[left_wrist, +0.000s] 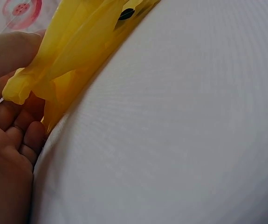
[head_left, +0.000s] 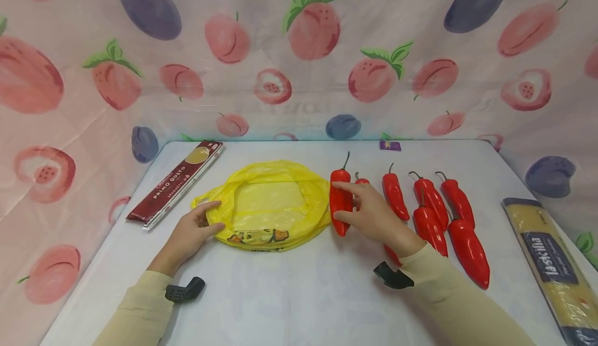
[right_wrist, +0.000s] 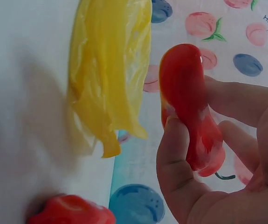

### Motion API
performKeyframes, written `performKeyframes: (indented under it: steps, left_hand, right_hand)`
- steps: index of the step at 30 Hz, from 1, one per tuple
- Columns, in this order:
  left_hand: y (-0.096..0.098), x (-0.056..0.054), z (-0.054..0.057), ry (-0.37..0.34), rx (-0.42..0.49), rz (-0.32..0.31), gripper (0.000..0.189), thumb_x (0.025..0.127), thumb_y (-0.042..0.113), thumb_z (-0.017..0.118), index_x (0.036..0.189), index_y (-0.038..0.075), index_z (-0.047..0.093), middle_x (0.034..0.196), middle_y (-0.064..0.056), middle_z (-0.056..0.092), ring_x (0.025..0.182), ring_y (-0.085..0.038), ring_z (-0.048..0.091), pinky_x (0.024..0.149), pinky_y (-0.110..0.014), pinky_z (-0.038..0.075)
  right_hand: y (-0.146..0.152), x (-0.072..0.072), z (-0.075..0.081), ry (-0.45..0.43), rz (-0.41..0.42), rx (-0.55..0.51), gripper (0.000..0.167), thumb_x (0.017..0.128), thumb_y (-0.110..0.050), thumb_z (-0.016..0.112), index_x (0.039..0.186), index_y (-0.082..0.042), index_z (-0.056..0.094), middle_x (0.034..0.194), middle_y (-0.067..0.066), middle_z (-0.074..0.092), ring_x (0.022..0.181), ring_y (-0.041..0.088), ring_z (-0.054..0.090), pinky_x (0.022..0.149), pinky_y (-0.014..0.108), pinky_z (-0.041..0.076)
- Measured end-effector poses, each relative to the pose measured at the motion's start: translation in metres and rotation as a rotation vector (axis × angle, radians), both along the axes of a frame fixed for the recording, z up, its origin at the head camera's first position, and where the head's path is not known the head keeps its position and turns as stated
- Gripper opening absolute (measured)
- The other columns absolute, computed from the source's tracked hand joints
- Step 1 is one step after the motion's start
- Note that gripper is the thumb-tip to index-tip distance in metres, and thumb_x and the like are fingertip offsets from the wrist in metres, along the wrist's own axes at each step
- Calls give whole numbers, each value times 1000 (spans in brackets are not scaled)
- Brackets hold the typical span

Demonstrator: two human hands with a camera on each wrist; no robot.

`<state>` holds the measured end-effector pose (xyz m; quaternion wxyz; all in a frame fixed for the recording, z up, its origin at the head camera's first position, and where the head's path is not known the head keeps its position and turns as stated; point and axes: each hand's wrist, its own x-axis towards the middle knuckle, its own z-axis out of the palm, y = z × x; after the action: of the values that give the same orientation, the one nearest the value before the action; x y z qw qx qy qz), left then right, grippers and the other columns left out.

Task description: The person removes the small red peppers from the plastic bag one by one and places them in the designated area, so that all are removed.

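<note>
A yellow plastic bag stands on the table with its mouth spread wide and its rim folded outward. My left hand pinches the bag's left edge between thumb and fingers; the left wrist view shows the gathered yellow film there. In my right hand is a red pepper, gripped across its sides by thumb and fingers beside the bag's right rim. Its stem points away in the head view. The right wrist view shows the pepper raised beside the bag.
Several more red peppers lie to the right, some partly behind my right hand and wrist. A dark red spaghetti pack lies at the far left, a yellow pasta pack at the right edge. A small purple packet sits at the back.
</note>
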<state>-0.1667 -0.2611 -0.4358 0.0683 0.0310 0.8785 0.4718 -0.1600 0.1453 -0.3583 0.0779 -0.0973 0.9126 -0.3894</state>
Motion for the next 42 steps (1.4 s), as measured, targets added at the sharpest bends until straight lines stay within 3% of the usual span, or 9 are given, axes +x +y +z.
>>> performKeyframes:
  steps: [15,42]
  left_hand:
    - [0,0,0,2,10,2,67,92,29,74,149,8,46,150,-21,44,127,-34,48,107,-52,38]
    - [0,0,-1,-18,3,11,67,92,28,74,149,9,46,152,-21,41,132,-36,44,110,-56,34]
  right_hand:
    - [10,20,-15,-82,-21,22,67,85,-18,81,146,-20,53,130,14,51,118,36,48,70,38,60]
    - [9,41,-36,-194,-23,85,66,79,-15,85,140,-20,59,114,9,55,108,28,50,67,37,59]
